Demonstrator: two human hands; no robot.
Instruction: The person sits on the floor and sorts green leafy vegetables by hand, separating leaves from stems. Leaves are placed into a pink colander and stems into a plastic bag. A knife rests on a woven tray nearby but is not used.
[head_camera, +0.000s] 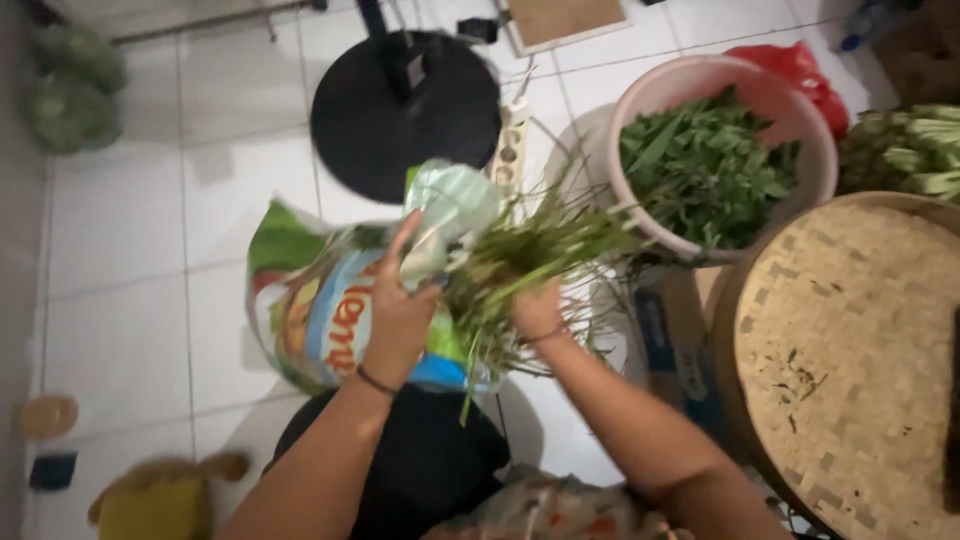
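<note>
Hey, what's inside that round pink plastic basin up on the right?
The round pink plastic basin is filled with loose green leafy stems, piled close to its rim. The leaves cover its bottom, so anything lying beneath them cannot be seen.
</note>
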